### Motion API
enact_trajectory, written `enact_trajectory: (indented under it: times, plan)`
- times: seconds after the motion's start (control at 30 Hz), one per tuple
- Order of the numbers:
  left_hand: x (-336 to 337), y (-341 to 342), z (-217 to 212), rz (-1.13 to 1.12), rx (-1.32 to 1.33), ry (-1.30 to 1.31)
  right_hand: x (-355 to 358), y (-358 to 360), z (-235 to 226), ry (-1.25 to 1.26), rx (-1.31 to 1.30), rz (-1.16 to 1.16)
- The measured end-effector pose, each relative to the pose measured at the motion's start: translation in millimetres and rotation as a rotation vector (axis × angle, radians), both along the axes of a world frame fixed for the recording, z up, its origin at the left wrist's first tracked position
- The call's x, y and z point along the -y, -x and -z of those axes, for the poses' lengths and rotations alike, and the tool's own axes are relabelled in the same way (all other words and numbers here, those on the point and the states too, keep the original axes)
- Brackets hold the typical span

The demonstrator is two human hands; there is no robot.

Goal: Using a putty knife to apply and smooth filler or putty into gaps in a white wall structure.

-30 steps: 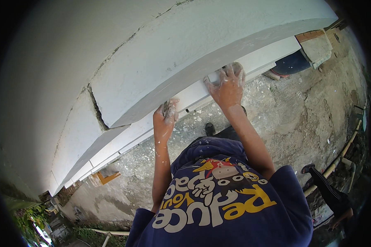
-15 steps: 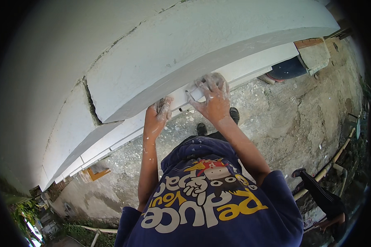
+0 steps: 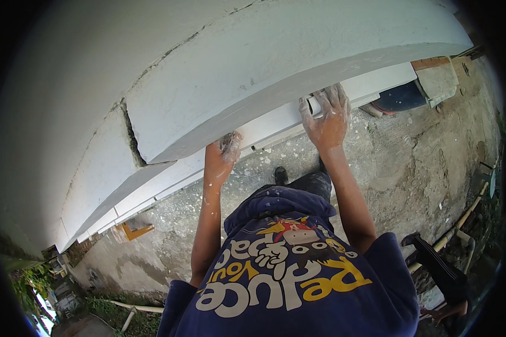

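Observation:
My right hand (image 3: 330, 118), coated in white dust, is closed around a small white block (image 3: 316, 106) with a dark end, on top of a long white ledge (image 3: 275, 121). Most of the block is hidden under the fingers. Farther left along the same ledge, my left hand (image 3: 224, 153) is curled in at the ledge's near edge, also dusted white. What its fingers hold, if anything, is hidden. A pale overhanging wall band (image 3: 253, 73) runs just beyond both hands.
A deep crack (image 3: 130, 135) splits the wall band on the left. A dark rounded object (image 3: 399, 97) sits by the ledge's right end. Rough concrete (image 3: 399, 163) lies below, with an orange-yellow piece (image 3: 134, 231) at left. Another person's leg (image 3: 436, 261) and a bamboo pole (image 3: 450, 236) are at lower right.
My right hand has slid to the right along the ledge with the white block, away from my left hand. The left hand has stayed at about the same spot on the ledge.

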State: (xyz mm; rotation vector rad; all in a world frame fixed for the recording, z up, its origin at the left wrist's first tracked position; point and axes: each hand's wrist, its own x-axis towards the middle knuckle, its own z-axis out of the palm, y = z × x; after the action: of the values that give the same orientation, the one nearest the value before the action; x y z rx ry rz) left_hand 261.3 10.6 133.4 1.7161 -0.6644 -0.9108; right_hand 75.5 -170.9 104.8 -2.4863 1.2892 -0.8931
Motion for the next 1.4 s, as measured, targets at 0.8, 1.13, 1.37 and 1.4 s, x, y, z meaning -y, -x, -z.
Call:
enact_trajectory:
  times: [0.8,1.13,1.37,1.4]
  plan:
    - [0,8,3,0.012,0.143,-0.064,-28,-25,11,0.057,0.02,-0.024]
    - [-20,15,-6,0.029,0.508,-0.02,10,11,18,0.153,0.023,0.217]
    - [-25,7,-18,-0.06,0.935,0.066,-11,12,5,0.047,0.053,-0.276]
    - [-31,2,-15,-0.106,0.882,0.173,9,17,8,0.105,0.048,-0.13]
